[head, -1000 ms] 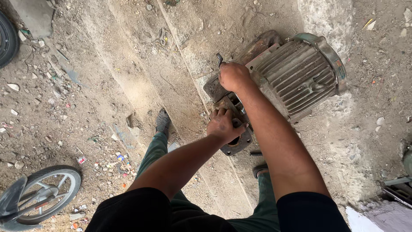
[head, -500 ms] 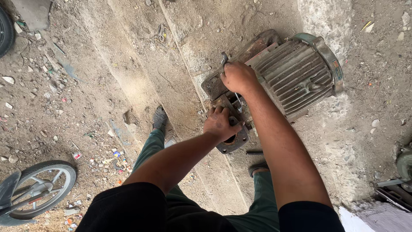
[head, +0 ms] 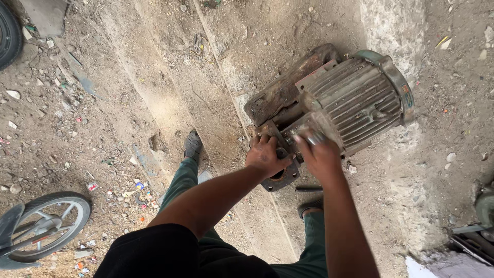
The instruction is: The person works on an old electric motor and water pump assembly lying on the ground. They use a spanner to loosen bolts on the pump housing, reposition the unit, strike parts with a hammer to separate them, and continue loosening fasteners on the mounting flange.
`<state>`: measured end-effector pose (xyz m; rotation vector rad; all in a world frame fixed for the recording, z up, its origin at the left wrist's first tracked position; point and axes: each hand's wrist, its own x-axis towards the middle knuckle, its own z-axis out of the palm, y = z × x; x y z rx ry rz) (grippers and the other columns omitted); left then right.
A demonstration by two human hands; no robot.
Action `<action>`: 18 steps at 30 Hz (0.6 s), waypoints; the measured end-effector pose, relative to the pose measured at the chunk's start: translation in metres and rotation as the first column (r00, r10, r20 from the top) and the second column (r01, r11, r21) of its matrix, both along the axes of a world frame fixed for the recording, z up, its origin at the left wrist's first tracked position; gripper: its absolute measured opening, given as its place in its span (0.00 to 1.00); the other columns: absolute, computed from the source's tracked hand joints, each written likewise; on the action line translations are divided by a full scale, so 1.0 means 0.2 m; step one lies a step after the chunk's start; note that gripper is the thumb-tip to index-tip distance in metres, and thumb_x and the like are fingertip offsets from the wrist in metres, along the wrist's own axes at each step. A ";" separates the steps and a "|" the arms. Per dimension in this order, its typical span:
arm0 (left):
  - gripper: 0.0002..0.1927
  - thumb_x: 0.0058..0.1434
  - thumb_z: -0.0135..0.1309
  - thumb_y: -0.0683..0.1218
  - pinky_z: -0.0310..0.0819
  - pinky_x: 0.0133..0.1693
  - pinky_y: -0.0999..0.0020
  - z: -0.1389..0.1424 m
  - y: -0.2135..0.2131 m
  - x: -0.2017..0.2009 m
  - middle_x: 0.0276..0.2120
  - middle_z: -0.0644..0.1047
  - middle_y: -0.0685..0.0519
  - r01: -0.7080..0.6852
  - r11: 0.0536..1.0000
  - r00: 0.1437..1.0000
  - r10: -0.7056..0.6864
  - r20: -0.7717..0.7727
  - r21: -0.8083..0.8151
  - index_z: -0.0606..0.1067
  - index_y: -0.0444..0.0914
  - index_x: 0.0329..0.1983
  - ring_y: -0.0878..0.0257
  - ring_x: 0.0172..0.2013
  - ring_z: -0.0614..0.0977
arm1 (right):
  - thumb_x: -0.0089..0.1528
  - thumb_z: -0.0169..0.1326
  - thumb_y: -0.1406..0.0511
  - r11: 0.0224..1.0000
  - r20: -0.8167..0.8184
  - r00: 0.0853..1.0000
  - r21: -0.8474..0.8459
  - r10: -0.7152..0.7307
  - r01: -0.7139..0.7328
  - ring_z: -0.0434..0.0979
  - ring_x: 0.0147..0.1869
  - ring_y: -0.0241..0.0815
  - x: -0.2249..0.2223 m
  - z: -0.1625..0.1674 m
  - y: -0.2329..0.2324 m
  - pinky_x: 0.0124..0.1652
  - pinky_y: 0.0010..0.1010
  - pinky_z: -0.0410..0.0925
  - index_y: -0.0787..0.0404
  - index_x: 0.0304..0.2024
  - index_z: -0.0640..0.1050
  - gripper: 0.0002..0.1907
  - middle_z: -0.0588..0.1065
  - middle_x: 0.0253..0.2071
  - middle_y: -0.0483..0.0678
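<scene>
A big rusty electric motor (head: 355, 98) with cooling fins lies on its side on the dirt ground. At its near end sits a rusty flange with a round hole (head: 280, 177). My left hand (head: 265, 157) grips the top of that flange. My right hand (head: 319, 154) rests just right of it, fingers curled against the motor's end by the shaft; a ring shows on one finger. Whether the right hand holds a small tool is hidden. My legs in green trousers and my dark shoes (head: 193, 144) stand below.
A short dark metal rod (head: 309, 189) lies on the ground by my right foot. A wheel (head: 46, 224) is at the lower left, a tyre (head: 7, 33) at the top left. Metal parts (head: 476, 234) sit at the right edge. Litter dots the dirt.
My right hand has come down from the motor's upper end to beside the flange. The view has shifted, so the motor sits more to the right.
</scene>
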<state>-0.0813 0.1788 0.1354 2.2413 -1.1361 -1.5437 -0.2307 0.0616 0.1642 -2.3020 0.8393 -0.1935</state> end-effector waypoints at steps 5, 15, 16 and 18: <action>0.42 0.54 0.58 0.73 0.76 0.55 0.46 -0.03 0.00 -0.01 0.62 0.67 0.44 0.008 1.000 1.000 -0.007 -0.024 0.025 0.71 0.41 0.61 0.42 0.66 0.65 | 0.66 0.55 0.66 0.299 0.100 0.447 0.866 -0.889 0.401 0.81 0.36 0.42 -0.56 -0.12 0.43 0.36 0.31 0.73 0.61 0.44 0.76 0.06 0.78 0.37 0.52; 0.36 0.54 0.58 0.74 0.77 0.54 0.46 -0.12 0.02 -0.08 0.63 0.66 0.45 -0.011 0.995 1.000 0.013 0.022 -0.095 0.75 0.45 0.55 0.41 0.67 0.65 | 0.72 0.43 0.56 -0.395 -0.344 -0.233 0.890 -0.910 0.226 0.72 0.25 0.43 -0.57 -0.76 0.40 0.27 0.32 0.67 0.58 0.33 0.72 0.17 0.73 0.25 0.49; 0.36 0.54 0.58 0.74 0.76 0.54 0.46 -0.13 0.02 -0.08 0.63 0.66 0.44 -0.006 0.994 0.999 0.011 0.041 -0.110 0.75 0.45 0.54 0.40 0.68 0.64 | 0.72 0.44 0.55 -0.387 -0.327 -0.264 0.895 -0.907 0.220 0.73 0.26 0.43 -0.59 -0.76 0.41 0.27 0.32 0.68 0.58 0.34 0.71 0.17 0.73 0.25 0.48; 0.38 0.54 0.57 0.74 0.77 0.53 0.46 -0.13 0.01 -0.08 0.64 0.65 0.44 -0.017 0.998 1.000 0.018 0.002 -0.061 0.74 0.43 0.56 0.42 0.65 0.67 | 0.74 0.45 0.55 -0.383 -0.309 -0.317 0.900 -0.897 0.207 0.74 0.26 0.41 -0.61 -0.74 0.45 0.27 0.30 0.69 0.57 0.35 0.71 0.17 0.73 0.24 0.46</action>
